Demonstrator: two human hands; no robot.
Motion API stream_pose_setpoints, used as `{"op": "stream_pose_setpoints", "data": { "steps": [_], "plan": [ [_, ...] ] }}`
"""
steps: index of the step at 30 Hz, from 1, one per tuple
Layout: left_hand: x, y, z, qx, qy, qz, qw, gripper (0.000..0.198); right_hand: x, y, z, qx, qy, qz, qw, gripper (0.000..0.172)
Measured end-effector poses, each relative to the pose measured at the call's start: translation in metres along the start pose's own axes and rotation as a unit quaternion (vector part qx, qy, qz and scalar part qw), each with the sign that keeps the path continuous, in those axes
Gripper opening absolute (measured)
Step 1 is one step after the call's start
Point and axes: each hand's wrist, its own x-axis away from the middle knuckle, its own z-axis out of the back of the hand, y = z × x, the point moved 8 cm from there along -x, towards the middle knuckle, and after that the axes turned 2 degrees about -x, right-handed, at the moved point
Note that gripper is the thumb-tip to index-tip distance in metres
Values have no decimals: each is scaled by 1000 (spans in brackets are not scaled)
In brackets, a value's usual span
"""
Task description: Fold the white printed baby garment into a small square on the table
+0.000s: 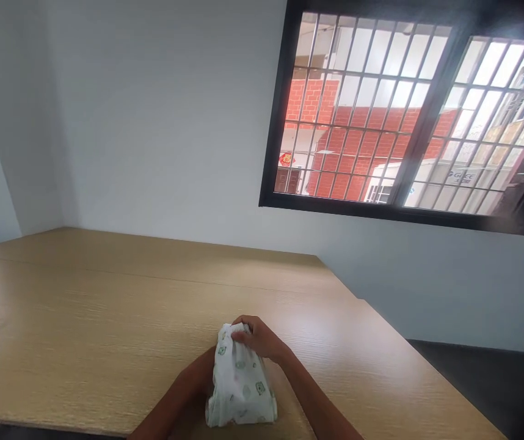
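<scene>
A white diaper [243,385] with small green animal prints is held upright and folded just above the table, near its front edge. My right hand [262,337] is closed on its upper right edge, with the thumb across the near face and the fingers bent over the top. From the left, my left hand [210,359] reaches behind the diaper. Only the wrist and part of that hand show; its fingers are hidden by the diaper.
The light wooden table [106,318] spreads wide, with a seam across its far part and its right edge slanting toward me. Behind it stands a pale wall [161,122] with a dark-framed, barred window [358,204] at the right. Dark floor [482,373] shows beyond the right edge.
</scene>
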Motion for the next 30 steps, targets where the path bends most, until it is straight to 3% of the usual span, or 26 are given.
{"op": "stream_pose_setpoints", "data": {
  "steps": [4, 7, 9, 13, 16, 18, 21, 24, 27, 30],
  "plan": [
    [9, 29, 15, 7, -25, -68, 997, 31, -15, 43, -1, -9, 36, -11, 999, 36],
    [11, 29, 22, 13, -21, -77, 997, 26, -15, 55, 5, 18, 110, -6, 994, 33],
    [11, 13, 27, 12, 16, -53, 998, 26, -14, 56, 9, 49, 159, 2, 986, 30],
    [15, -23, 38, -8, 165, 22, 986, 43, -13, 52, 8, 117, 200, 11, 973, 27],
    [24, -16, 26, -57, 231, 28, 971, 42, -10, 48, 4, 181, 203, 15, 962, 27],
    [28, 4, 1, -128, 193, 8, 973, 41, -9, 48, 0, 233, 200, 15, 952, 32],
    [31, 23, -45, -252, 37, 19, 967, 54, -8, 49, -4, 300, 186, 8, 936, 40],
    [35, 27, -66, -310, -70, 49, 947, 67, -6, 46, -5, 339, 182, -8, 923, 43],
    [36, 33, -64, -333, -70, 27, 940, 69, 2, 22, -16, 371, 183, 48, 909, 46],
    [37, 37, -60, -346, -44, -3, 937, 65, 13, -3, -46, 338, 94, 161, 922, 47]
  ]
}}
